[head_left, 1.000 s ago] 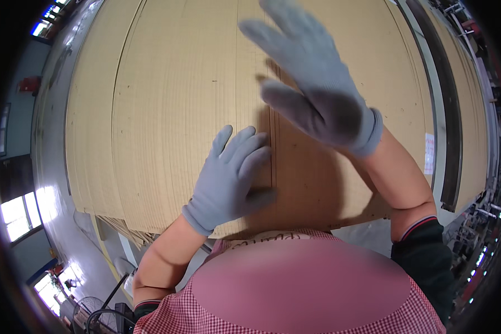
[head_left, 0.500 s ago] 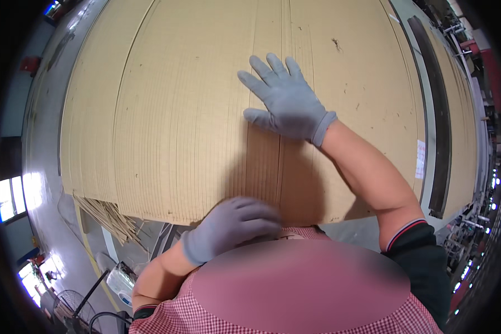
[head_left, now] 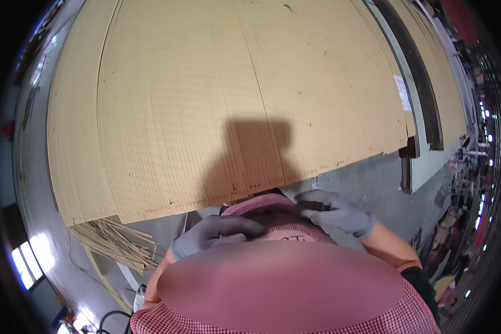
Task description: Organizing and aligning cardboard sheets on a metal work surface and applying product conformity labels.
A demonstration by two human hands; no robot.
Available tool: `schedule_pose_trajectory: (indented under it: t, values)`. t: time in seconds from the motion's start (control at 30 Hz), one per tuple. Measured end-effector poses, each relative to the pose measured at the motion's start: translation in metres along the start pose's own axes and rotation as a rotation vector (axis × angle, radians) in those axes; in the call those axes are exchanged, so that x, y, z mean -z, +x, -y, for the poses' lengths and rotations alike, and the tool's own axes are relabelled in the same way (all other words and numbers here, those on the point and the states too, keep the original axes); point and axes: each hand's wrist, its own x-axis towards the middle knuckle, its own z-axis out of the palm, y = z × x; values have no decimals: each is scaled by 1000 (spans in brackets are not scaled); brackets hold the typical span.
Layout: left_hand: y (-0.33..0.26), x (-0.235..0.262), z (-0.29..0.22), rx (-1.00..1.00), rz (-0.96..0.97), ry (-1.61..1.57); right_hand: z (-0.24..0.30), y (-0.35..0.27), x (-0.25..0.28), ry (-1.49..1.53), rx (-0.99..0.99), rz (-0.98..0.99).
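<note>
The cardboard sheet (head_left: 178,106) lies flat and wide just beyond both gloved hands, its near edge apart from the fingers and a dark shadow falling on it. The left hand (head_left: 214,234) is in front of the checked apron (head_left: 284,223), its fingers bent inward; the right hand (head_left: 339,212) is at the apron's other side, fingers pointing left with a narrow gap above the thumb. Whether either grips the cloth, I cannot tell. A bundle of thin strips (head_left: 117,240) pokes out under the sheet's near-left corner.
</note>
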Motion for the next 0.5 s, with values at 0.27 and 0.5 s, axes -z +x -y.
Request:
schedule_pose_trajectory:
  t: [0.27,0.5]
  values:
    - [92,25,-68,-517,-291,1467,-30,91,-49,1177,730,-330]
    - [115,27,-51,-446,-348,1858,-50,117,-32,1169,901,-412]
